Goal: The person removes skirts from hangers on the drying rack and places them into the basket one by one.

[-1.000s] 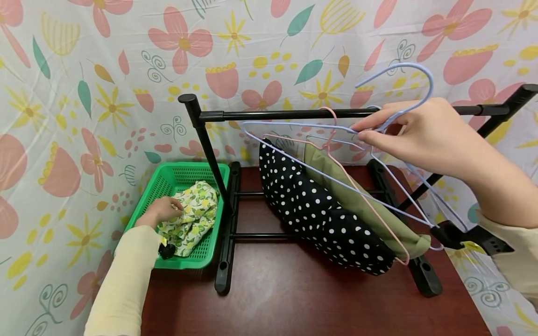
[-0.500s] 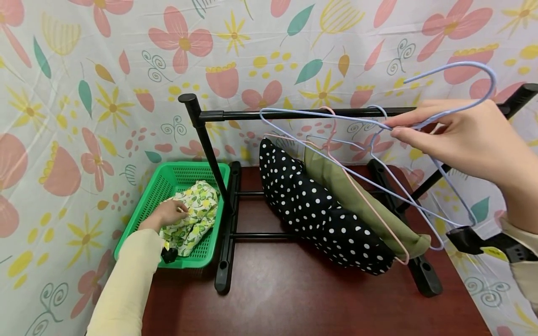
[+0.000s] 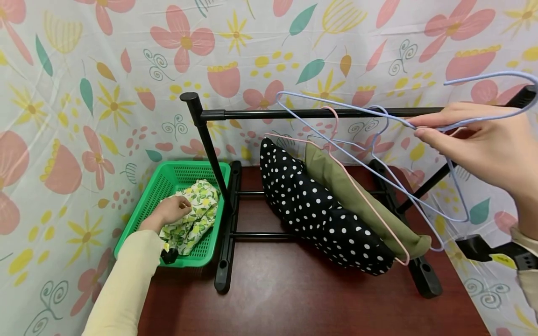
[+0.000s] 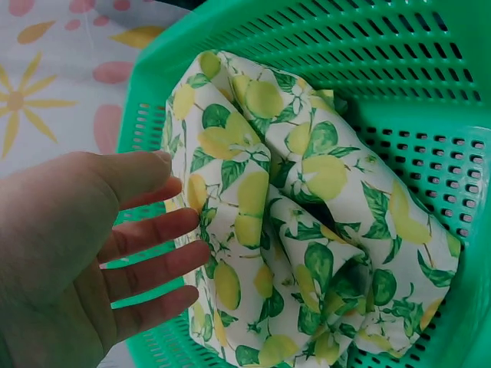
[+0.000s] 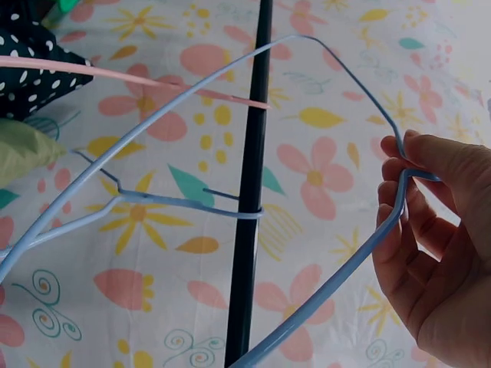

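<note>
My right hand (image 3: pixel 483 140) pinches a light-blue hanger (image 3: pixel 496 74) at its neck between thumb and fingers. The hanger is bare and tilted, its shoulders crossing in front of the rack's bar in the head view. In the right wrist view the same fingers (image 5: pixel 391 218) close round the blue wire (image 5: pixel 337 272). My left hand (image 3: pixel 170 212) hovers by a crumpled lemon-print garment (image 3: pixel 199 205) in a green basket (image 3: pixel 191 263). The left wrist view shows that hand's fingers loosely extended at the near edge of the lemon cloth (image 4: pixel 238 130), holding nothing.
A black clothes rack (image 3: pixel 260 115) stands on a dark red table (image 3: pixel 294 303). From it hang a black polka-dot garment (image 3: pixel 311 200) on a pink hanger (image 5: pixel 153 83) and an olive garment (image 3: pixel 323 168) on another blue hanger (image 5: pixel 161 201). A flower-print sheet (image 3: pixel 126 28) lines the walls.
My right hand has moved right with the blue hanger, whose far shoulder has risen above the bar. The left hand has shifted slightly right over the basket; the rack and hung garments stay put.
</note>
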A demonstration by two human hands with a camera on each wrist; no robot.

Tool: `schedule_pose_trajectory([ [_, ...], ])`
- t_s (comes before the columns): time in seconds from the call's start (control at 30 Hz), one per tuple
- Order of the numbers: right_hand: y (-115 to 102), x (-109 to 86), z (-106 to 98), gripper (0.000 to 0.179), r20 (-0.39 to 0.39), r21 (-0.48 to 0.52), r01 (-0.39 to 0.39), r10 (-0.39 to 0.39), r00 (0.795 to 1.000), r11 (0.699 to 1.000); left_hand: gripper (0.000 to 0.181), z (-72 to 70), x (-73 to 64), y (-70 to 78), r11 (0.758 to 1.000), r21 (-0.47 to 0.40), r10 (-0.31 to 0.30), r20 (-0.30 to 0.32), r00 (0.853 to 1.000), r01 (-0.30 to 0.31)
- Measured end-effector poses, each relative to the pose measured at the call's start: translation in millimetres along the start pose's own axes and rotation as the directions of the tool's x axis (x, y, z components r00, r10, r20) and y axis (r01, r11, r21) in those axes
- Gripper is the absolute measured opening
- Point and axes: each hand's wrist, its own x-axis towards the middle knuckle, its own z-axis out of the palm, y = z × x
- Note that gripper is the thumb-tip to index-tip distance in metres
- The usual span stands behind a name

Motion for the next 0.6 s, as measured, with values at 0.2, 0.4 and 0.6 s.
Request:
schedule_pose_trajectory([
  [0.2, 4.8, -3.8, -1.1, 0.022, -0.013, 0.009, 0.001, -0.001, 1.000, 1.000, 0.032, -3.4, -7.1, -1.0, 0.999, -0.022, 0.044, -0.062, 0.997, -0.045],
  [0.4, 9.7, -8.3, 0.2, 0.020, -0.066, 0.010, 0.018, -0.017, 0.998, 1.000, 0.029, -3.1, -8.6, 2.3, 1.000, 0.000, 0.024, -0.154, 0.988, -0.025],
  [0.6, 14.8, -13.7, 2.1, 0.019, -0.103, 0.026, 0.001, 0.002, 0.995, 1.000, 0.025, -7.4, -15.9, 9.9, 0.998, -0.013, 0.055, -0.243, 0.968, -0.060],
])
